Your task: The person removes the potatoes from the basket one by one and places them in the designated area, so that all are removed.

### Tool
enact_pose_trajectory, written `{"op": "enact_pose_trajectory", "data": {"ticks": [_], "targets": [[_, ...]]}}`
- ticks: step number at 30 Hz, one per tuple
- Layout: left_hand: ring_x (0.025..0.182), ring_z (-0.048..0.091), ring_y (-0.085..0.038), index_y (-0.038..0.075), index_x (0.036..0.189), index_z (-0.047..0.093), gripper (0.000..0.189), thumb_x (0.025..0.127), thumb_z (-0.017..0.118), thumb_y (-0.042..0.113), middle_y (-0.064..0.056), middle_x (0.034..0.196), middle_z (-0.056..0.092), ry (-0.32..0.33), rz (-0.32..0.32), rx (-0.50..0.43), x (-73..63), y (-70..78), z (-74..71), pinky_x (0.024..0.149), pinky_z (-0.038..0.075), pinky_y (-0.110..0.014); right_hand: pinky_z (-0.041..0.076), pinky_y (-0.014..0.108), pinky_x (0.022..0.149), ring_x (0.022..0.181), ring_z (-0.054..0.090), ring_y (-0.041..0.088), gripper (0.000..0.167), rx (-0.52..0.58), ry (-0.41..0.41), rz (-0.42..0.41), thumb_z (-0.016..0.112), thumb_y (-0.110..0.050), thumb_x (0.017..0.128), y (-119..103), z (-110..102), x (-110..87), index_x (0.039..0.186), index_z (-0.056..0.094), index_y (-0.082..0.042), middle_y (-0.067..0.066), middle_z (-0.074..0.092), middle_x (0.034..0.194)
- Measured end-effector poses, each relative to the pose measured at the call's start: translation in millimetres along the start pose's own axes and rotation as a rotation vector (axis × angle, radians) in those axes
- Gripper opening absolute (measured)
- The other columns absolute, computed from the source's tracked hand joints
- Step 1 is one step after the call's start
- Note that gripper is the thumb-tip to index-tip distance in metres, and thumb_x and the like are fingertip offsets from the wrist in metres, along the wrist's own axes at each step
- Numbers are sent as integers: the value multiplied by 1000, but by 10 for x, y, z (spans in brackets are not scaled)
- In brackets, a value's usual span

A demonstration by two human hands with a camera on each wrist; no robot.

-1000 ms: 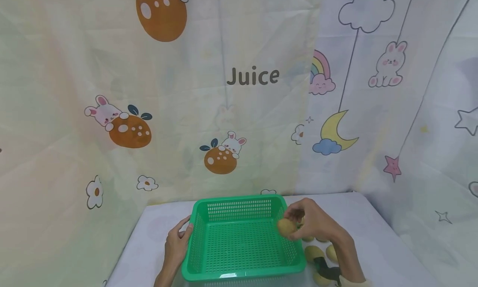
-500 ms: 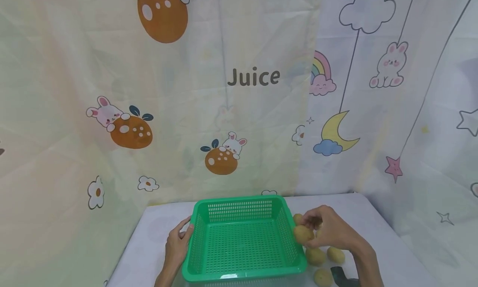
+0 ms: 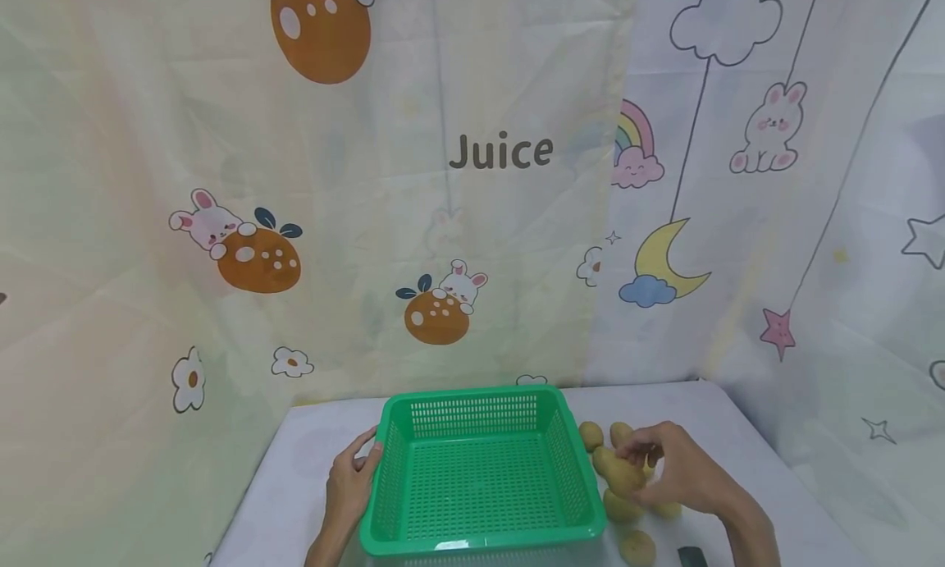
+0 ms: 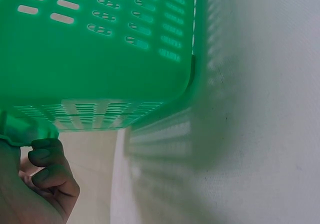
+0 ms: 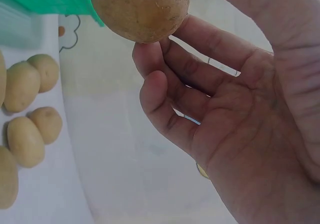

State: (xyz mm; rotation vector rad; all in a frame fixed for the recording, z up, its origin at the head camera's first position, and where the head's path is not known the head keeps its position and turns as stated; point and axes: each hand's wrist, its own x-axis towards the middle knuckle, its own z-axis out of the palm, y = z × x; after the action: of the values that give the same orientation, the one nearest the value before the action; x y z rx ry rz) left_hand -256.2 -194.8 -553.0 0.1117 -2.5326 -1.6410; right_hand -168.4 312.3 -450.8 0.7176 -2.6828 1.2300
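Right hand (image 3: pixel 682 473) grip's pinched on a potato (image 3: pixel 618 472), at 3 o'clock of the basket (image 3: pixel 480 542); left hand (image 3: pixel 350 485) curled round its 9 o'clock rim.

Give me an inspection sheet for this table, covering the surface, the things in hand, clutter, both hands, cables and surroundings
Surface: white table, partly covered by the basket and potatoes.
Things in hand: green basket, slotted, nothing lying in it; held potato, lifted just right of the basket's rim.
Clutter: loose potatoes on the table right of the basket; small dark object at the bottom edge, too cut off to identify.
Hands: left hand grips the basket's left rim; right hand pinches the held potato at its fingertips.
Cables: nothing seen.
Surroundings: cartoon curtain with rabbits, oranges, a moon and the word Juice, hanging behind the table.
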Motion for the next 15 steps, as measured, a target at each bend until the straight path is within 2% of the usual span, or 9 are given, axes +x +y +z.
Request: {"op": "enact_pose_trajectory", "data": {"ticks": [8, 15], "targets": [[54, 67, -18, 9, 158, 57, 52, 114, 59, 36, -4, 69, 75, -6, -15, -4, -14, 10, 7, 50, 51, -29, 50, 29, 67, 80, 65, 1, 37, -33, 17, 21, 96, -10, 68, 206, -16, -175, 97, 80, -27, -16, 75, 86], [53, 67, -17, 11, 157, 58, 50, 113, 59, 34, -3, 67, 74, 2, -9, 4, 13, 0, 18, 50, 50, -29, 48, 28, 65, 79, 65, 0, 38, -52, 22, 9, 98, -11, 67, 311, -12, -278, 96, 78, -26, -16, 75, 86]]}}
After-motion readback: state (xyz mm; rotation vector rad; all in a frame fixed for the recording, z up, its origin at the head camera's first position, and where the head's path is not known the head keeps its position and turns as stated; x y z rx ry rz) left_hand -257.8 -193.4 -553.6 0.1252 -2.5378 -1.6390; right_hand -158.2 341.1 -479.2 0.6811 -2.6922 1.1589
